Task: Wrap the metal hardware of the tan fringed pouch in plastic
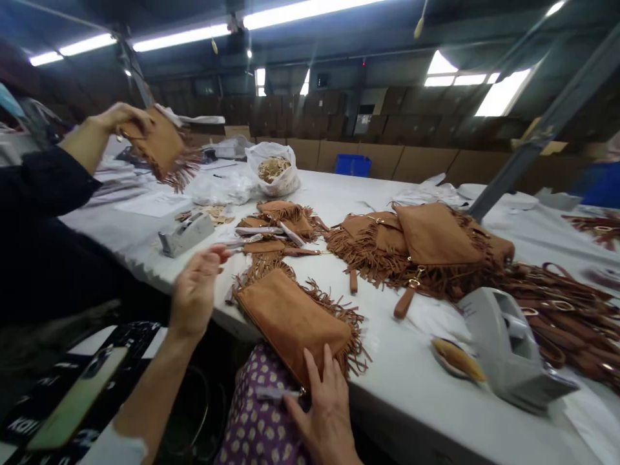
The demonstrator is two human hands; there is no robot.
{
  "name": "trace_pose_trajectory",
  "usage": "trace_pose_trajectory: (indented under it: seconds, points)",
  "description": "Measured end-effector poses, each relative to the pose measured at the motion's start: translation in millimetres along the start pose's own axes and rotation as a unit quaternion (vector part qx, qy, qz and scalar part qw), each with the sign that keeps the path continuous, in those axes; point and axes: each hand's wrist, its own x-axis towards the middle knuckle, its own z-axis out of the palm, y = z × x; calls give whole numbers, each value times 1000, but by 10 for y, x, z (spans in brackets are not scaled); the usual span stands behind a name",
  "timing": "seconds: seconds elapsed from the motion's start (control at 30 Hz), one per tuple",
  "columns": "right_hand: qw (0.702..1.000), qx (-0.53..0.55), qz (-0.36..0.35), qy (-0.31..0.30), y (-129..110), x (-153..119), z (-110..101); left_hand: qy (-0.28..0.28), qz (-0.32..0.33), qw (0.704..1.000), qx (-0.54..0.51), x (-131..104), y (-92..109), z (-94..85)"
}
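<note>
A brown suede pouch with fringe (295,310) lies at the table's front edge, its near end over the purple patterned cloth on my lap. My right hand (322,407) rests on its near corner, fingers spread, the thumb close to a zipper pull in clear wrapping (277,393). My left hand (196,294) is raised left of the pouch with fingers curled together. Whether anything is in its fingertips I cannot make out. Just beyond it, more fringed pouches (276,219) with pale wrapped strips lie piled.
A larger pouch pile (436,236), brown straps (566,323) and a grey tape dispenser (508,349) occupy the right. Another dispenser (188,232) and a plastic bag (283,171) stand beyond. At left, a co-worker's hand (123,119) holds a fringed pouch (162,145). A phone (77,400) lies lower left.
</note>
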Motion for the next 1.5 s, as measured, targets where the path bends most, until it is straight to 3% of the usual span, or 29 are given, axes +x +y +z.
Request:
trace_pose_trajectory:
  seconds: [0.1,0.17,0.27,0.37,0.47,0.57,0.67,0.73,0.83,1.0,1.1,1.17,1.33,1.5]
  points:
    - [999,-31,-12,5,49,101,65,-65,-112,991,21,49,-522,109]
    - [999,-33,-5,-2,91,230,27,-72,-152,985,29,-1,-843,162]
    - [998,18,-6,-63,154,547,-167,-72,-178,981,32,-213,-1090,169]
    - [979,156,7,-129,300,957,-439,-53,-238,970,-8,-560,-1104,121]
    - [965,227,114,-68,572,1298,-616,17,-354,930,-92,-1003,-1071,87]
    - [966,193,170,-11,844,1471,-586,35,-472,864,-173,-1454,-1039,161]
    - [984,127,128,-6,948,1528,-384,-27,-552,798,-240,-1777,-949,399]
    - [991,97,85,-22,914,1550,-219,-88,-556,781,-271,-1883,-875,604]
    - [994,80,56,-49,802,1585,-18,-144,-531,786,-281,-1913,-821,849]
    - [996,32,50,-66,723,1621,115,-211,-535,777,-255,-1880,-838,952]
    - [996,8,53,-76,734,1643,127,-190,-574,750,-268,-1893,-804,953]
    - [995,-2,55,-79,737,1663,125,-166,-585,747,-269,-1919,-766,969]
    - [996,-4,59,-66,745,1713,115,-182,-547,779,-244,-2049,-773,1106]
    - [996,33,59,-54,834,1746,157,-179,-457,818,-299,-2140,-904,1231]
